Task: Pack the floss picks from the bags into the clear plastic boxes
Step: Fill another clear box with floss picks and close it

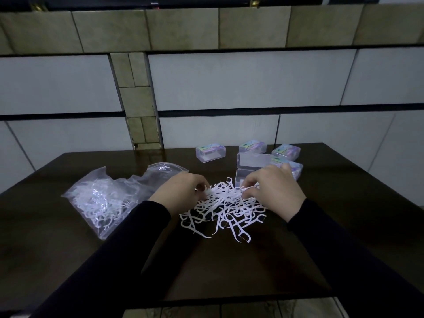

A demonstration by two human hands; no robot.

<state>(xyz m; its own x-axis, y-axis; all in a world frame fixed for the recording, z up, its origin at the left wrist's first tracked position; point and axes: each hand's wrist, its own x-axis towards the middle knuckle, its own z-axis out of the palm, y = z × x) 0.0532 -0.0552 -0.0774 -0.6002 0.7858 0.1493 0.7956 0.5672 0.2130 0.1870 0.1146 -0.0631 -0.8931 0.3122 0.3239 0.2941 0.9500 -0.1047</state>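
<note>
A loose pile of white floss picks [226,208] lies on the dark table [229,267] in front of me. My left hand [181,190] pinches a few picks at the pile's left top. My right hand [274,190] pinches a pick at the pile's right top. An open clear plastic box [241,177] sits just behind the pile, its lid [253,160] standing up behind it. To the left lies a clear bag [103,200] with more picks inside.
Closed clear boxes with colourful labels stand at the back: one [210,152] in the middle, two [252,145] [286,151] further right, and one [296,168] partly behind my right hand. A tiled wall [229,83] rises behind the table. The table's near edge [206,299] lies below my arms.
</note>
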